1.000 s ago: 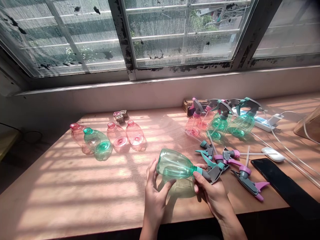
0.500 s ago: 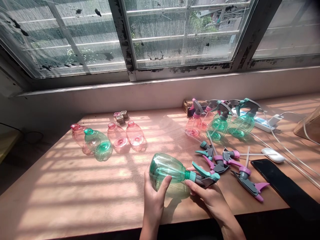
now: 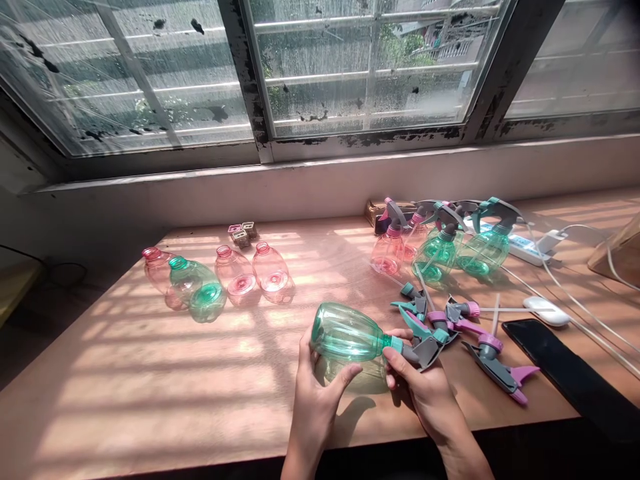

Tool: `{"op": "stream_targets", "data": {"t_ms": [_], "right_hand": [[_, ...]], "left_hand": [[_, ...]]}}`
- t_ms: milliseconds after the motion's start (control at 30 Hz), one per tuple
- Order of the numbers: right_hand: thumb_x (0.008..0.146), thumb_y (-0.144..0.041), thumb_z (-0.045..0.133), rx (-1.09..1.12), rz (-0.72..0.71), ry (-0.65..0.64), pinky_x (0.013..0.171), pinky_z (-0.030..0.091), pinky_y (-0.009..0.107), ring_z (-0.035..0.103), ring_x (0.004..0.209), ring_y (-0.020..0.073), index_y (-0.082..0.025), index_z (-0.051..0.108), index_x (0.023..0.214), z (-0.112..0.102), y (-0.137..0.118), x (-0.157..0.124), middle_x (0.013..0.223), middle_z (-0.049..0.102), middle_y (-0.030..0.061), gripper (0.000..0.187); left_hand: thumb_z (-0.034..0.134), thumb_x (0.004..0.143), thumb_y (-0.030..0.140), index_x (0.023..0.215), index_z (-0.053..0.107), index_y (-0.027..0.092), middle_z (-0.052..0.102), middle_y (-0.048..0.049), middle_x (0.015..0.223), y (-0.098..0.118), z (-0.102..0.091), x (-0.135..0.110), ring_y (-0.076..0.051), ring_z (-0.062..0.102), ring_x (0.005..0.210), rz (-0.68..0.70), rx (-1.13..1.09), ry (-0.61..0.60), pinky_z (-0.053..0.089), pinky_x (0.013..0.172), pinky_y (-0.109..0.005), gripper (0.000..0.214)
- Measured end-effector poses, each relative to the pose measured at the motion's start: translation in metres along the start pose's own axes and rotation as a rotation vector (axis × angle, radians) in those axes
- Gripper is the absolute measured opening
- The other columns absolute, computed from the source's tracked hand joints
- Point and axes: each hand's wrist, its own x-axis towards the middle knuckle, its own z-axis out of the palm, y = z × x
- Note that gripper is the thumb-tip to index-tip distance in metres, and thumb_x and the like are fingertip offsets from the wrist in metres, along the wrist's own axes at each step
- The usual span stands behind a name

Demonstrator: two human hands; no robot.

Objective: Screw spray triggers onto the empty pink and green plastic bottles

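A green see-through spray bottle (image 3: 349, 331) lies on its side in the air just over the table, its base to the left. My left hand (image 3: 320, 390) is closed around the base end, thumb on the near side. At the neck, the thumb and fingers of my right hand (image 3: 417, 383) pinch around the teal collar (image 3: 395, 343). The grey and teal trigger head (image 3: 425, 340) points right, past my right fingers. Beyond it lie loose trigger heads, among them a grey and pink one (image 3: 500, 367) with its tube upright.
Pink bottles (image 3: 271, 270) and a green bottle (image 3: 197, 287) without heads stand at the left. Several bottles with heads, one green (image 3: 485, 250), stand back right. A black phone (image 3: 560, 360), a white mouse (image 3: 546, 310), cables and a power strip (image 3: 525, 245) lie at the right.
Both hands and the bottle have shifted a little to the right. The trigger head has turned about the bottle's long axis, and my left thumb has slid lower on the bottle.
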Motion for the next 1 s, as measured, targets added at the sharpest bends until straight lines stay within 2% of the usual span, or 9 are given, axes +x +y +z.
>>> {"op": "stream_targets", "data": {"t_ms": [133, 267, 400, 567, 700, 833, 1000], "right_hand": [[0.082, -0.053, 0.088, -0.122, 0.014, -0.067, 0.053, 0.048, 0.023, 0.060, 0.055, 0.0134, -0.020, 0.072, 0.113, -0.004, 0.004, -0.002, 0.060, 0.065, -0.0035, 0.048], [0.082, -0.051, 0.088, -0.124, 0.047, -0.085, 0.051, 0.049, 0.024, 0.060, 0.055, 0.0146, -0.020, 0.071, 0.117, -0.003, 0.002, -0.004, 0.062, 0.066, -0.0031, 0.050], [0.079, -0.051, 0.090, -0.021, 0.029, -0.004, 0.042, 0.044, 0.022, 0.057, 0.050, 0.0137, -0.019, 0.068, 0.112, 0.001, -0.001, -0.002, 0.060, 0.064, -0.0034, 0.050], [0.078, -0.050, 0.091, 0.038, 0.029, 0.040, 0.037, 0.042, 0.022, 0.059, 0.049, 0.0160, -0.020, 0.060, 0.130, 0.000, -0.001, -0.001, 0.065, 0.066, -0.0029, 0.068], [0.082, -0.050, 0.088, -0.026, 0.026, -0.022, 0.044, 0.044, 0.024, 0.057, 0.052, 0.0147, -0.019, 0.064, 0.128, -0.003, 0.002, -0.002, 0.062, 0.063, -0.0044, 0.061], [0.082, -0.050, 0.087, -0.158, 0.044, -0.065, 0.056, 0.048, 0.027, 0.059, 0.056, 0.0151, -0.018, 0.071, 0.122, -0.003, 0.001, -0.003, 0.061, 0.064, -0.0037, 0.054], [0.084, -0.052, 0.085, -0.171, 0.032, -0.074, 0.055, 0.048, 0.027, 0.058, 0.056, 0.0161, -0.017, 0.073, 0.117, -0.004, 0.001, -0.003, 0.060, 0.064, -0.0030, 0.050]], "left_hand": [[0.083, 0.085, 0.046, 0.147, 0.049, 0.026, 0.067, -0.0089, 0.139, 0.004, 0.000, -0.002, -0.029, 0.060, 0.135, 0.003, -0.056, 0.082, 0.046, 0.113, -0.039, 0.074], [0.083, 0.085, 0.047, 0.143, 0.053, 0.024, 0.073, -0.0081, 0.128, 0.006, 0.002, 0.000, -0.029, 0.067, 0.125, -0.017, -0.070, 0.137, 0.050, 0.107, -0.040, 0.069], [0.086, 0.082, 0.040, 0.144, 0.055, 0.025, 0.072, -0.0093, 0.135, 0.002, 0.001, 0.002, -0.032, 0.063, 0.133, -0.008, -0.106, 0.062, 0.050, 0.110, -0.040, 0.071], [0.087, 0.080, 0.035, 0.147, 0.053, 0.028, 0.071, -0.0083, 0.136, -0.001, 0.001, 0.002, -0.031, 0.064, 0.132, -0.012, -0.045, 0.007, 0.051, 0.110, -0.040, 0.075], [0.089, 0.079, 0.041, 0.149, 0.049, 0.028, 0.068, -0.0092, 0.140, 0.002, 0.001, 0.000, -0.031, 0.060, 0.137, -0.005, -0.022, 0.025, 0.047, 0.114, -0.042, 0.081], [0.084, 0.083, 0.050, 0.142, 0.052, 0.025, 0.069, -0.0096, 0.134, 0.007, 0.003, -0.002, -0.031, 0.064, 0.131, -0.004, -0.051, 0.121, 0.048, 0.112, -0.043, 0.072], [0.082, 0.085, 0.048, 0.135, 0.055, 0.025, 0.074, -0.0073, 0.122, 0.009, 0.004, -0.001, -0.028, 0.069, 0.120, -0.022, -0.061, 0.148, 0.052, 0.106, -0.039, 0.062]]}}
